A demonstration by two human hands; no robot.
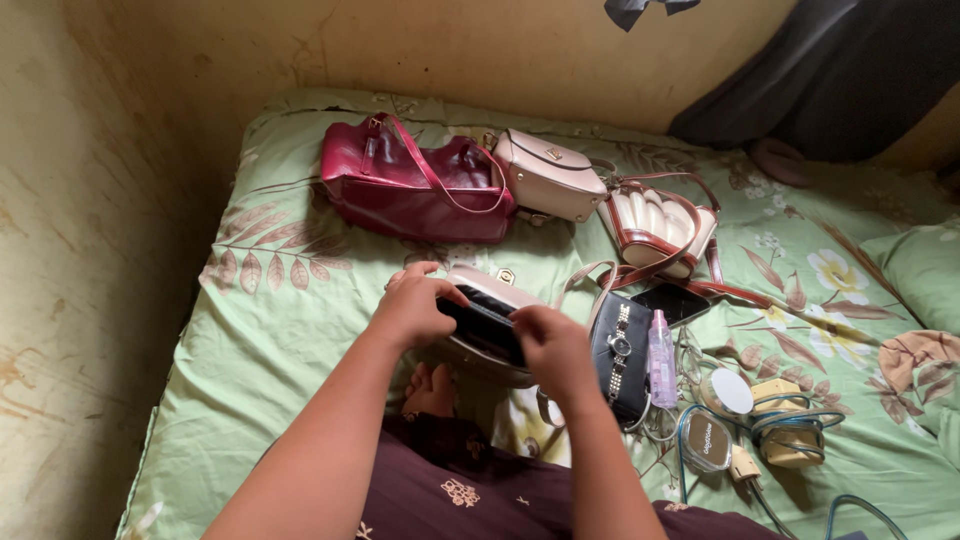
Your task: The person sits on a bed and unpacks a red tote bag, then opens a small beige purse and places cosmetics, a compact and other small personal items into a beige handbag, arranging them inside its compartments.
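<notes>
My left hand grips the left rim of a small beige handbag lying open on the bed in front of me. Its dark inside shows between my hands. My right hand holds the bag's right rim, fingers curled over the opening. Just right of it lie a black wallet with a wristwatch on top, a small pink spray bottle and a dark phone.
A dark red handbag, a beige boxy bag and a cream bag with red trim lie further back on the green floral bedsheet. Round compacts, a charger and blue cables sit at the right. Walls close the left and back.
</notes>
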